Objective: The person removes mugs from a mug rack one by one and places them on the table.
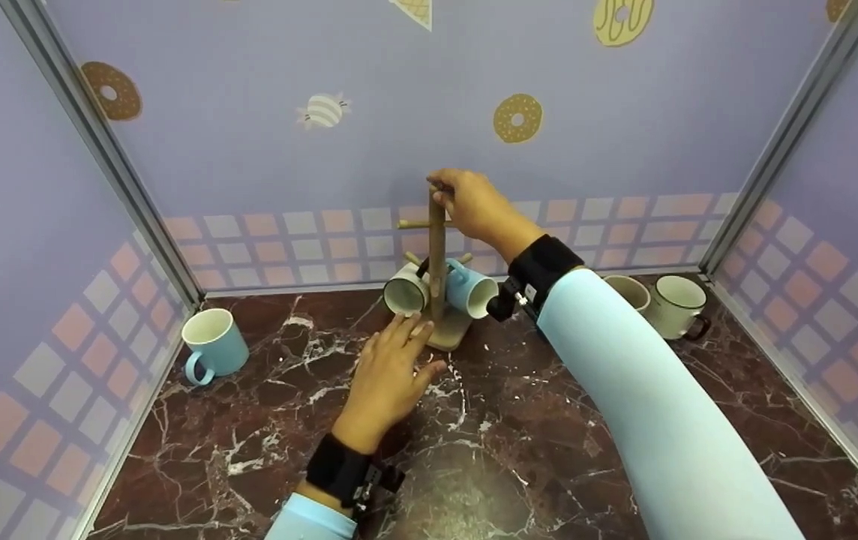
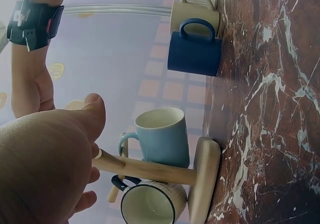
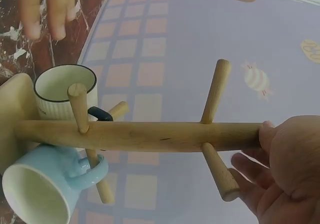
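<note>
A wooden mug tree [image 1: 436, 247] stands on its base [image 1: 448, 336] near the back wall. My right hand [image 1: 478, 204] pinches the top of its post, thumb on the near side in the right wrist view. Two mugs hang by their handles from the lower pegs: a white mug [image 1: 405, 292] with a dark rim on the left and a light blue mug [image 1: 468, 291] on the right. The upper pegs [image 3: 217, 89] hold no mug. My left hand [image 1: 391, 371], fingers extended, is just in front of the white mug; whether the fingertips touch it I cannot tell.
Another light blue mug [image 1: 217, 351] stands upright at the left. To the right are a beige mug [image 1: 630, 289] and a white mug [image 1: 676, 309] with a dark handle. A dark blue mug [image 2: 194, 53] shows in the left wrist view. Patterned walls enclose the marbled tabletop [image 1: 459, 480].
</note>
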`<action>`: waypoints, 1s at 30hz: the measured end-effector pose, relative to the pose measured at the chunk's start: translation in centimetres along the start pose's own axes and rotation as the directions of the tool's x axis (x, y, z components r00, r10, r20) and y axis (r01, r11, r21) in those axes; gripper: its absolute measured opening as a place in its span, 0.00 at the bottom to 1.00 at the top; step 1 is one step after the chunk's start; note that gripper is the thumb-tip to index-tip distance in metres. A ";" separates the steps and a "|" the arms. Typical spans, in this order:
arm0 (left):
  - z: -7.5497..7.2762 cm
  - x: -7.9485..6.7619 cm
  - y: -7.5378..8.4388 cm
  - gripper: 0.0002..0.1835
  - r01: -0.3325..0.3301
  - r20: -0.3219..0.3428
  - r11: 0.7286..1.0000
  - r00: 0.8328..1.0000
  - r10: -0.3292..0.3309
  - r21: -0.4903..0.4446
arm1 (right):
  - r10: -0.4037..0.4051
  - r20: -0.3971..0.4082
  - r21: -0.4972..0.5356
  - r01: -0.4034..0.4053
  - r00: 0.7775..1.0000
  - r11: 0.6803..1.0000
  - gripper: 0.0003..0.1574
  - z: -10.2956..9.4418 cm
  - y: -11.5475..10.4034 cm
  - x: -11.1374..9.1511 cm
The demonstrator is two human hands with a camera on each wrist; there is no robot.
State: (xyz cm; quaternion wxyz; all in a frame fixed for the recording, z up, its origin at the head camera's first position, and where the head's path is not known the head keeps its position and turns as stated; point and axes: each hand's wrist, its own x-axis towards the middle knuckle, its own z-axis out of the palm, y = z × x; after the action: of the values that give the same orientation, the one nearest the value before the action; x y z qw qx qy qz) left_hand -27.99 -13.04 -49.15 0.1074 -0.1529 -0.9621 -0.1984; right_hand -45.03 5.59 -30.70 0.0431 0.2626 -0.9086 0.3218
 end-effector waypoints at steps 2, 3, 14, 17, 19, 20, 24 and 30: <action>0.1 0.1 0.1 0.39 -0.002 0.003 1.000 1.000 0.002 -0.003 | 0.002 -0.003 0.023 -0.002 1.000 1.000 0.28 0.0 0.1 0.0; 0.1 0.0 0.2 0.39 -0.002 0.005 1.000 1.000 0.002 -0.006 | 0.006 -0.005 0.036 -0.006 1.000 0.999 0.27 0.0 0.2 0.1; 0.5 0.2 0.6 0.39 -0.013 -0.006 1.000 1.000 0.013 -0.012 | 0.044 -0.059 0.044 -0.041 0.997 0.998 0.23 0.0 0.4 0.1; 0.6 0.2 0.5 0.39 -0.015 -0.004 1.000 1.000 0.014 -0.012 | 0.048 -0.071 0.031 -0.046 0.996 0.998 0.22 0.0 0.3 -0.1; 0.7 0.1 0.5 0.40 -0.016 -0.002 1.000 1.000 0.016 -0.009 | 0.049 -0.072 0.018 -0.048 0.996 0.999 0.23 0.1 0.1 -0.3; 0.7 0.1 0.5 0.40 -0.016 -0.001 1.000 1.000 0.016 -0.006 | 0.051 -0.072 0.015 -0.050 0.996 0.999 0.23 0.2 0.0 -0.3; 0.6 0.1 0.4 0.41 -0.006 0.006 1.000 1.000 0.006 -0.009 | 0.042 -0.099 -0.017 -0.044 0.994 0.999 0.20 0.4 -0.3 -0.3; 0.5 0.1 0.5 0.42 0.020 0.021 0.999 1.000 -0.020 -0.028 | 0.022 -0.154 -0.090 -0.036 0.988 0.995 0.16 0.5 -0.5 -0.6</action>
State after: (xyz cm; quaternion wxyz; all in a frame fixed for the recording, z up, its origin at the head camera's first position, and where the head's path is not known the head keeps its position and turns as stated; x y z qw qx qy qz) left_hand -27.96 -12.37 -49.36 0.0933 -0.1469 -0.9618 -0.2113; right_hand -44.28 5.23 -30.95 0.1198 0.2216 -0.9203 0.2993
